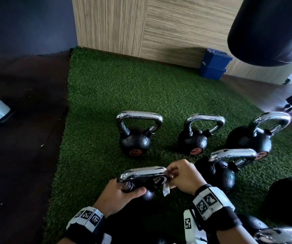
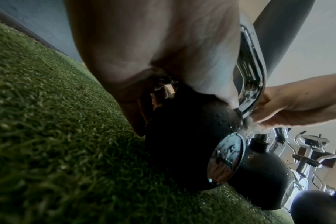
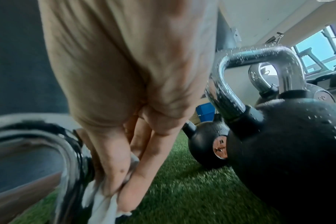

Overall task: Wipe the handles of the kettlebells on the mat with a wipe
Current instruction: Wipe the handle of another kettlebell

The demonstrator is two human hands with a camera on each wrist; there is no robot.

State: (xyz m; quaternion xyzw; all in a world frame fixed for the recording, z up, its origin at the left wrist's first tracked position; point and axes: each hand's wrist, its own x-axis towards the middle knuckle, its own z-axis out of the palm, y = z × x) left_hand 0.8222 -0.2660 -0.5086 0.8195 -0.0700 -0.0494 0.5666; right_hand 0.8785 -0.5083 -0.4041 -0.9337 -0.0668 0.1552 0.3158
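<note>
1. The near kettlebell (image 1: 146,191) is sitting on the green mat (image 1: 97,95) right below the person, and its chrome handle (image 1: 142,173) is running left to right across the head view.
2. The left hand (image 1: 122,194) is curling its fingers round the handle's left leg where it meets the black ball, steadying the weight; that grip is closed on metal.
3. The right hand (image 1: 182,175) is pinching the white wipe (image 1: 166,188) against the handle's right corner, fingers and thumb pressed together on the cloth, with a loose tail hanging below.
4. In the right wrist view the wipe (image 3: 105,201) is lying bunched between the fingertips (image 3: 128,195) and the chrome bend beside them.
5. The relation that matters: the rest of the bar is stretching away to the left of the wiping grip, toward the left hand, so the stroke, as I judge it, is going along the bar's long axis or down the right leg. The right hand is the one nearer the unwiped metal.
6. Four more kettlebells are standing upright farther off: one at the far left (image 1: 135,138), one in the middle (image 1: 194,138), one at the far right (image 1: 252,138), and one just beside the right hand (image 1: 221,173). Their handles are showing droplets, so they are probably waiting their turn.
7. Blue bins (image 1: 214,65) are sitting stacked by the wall beyond the mat; what is in them cannot be told.
</note>
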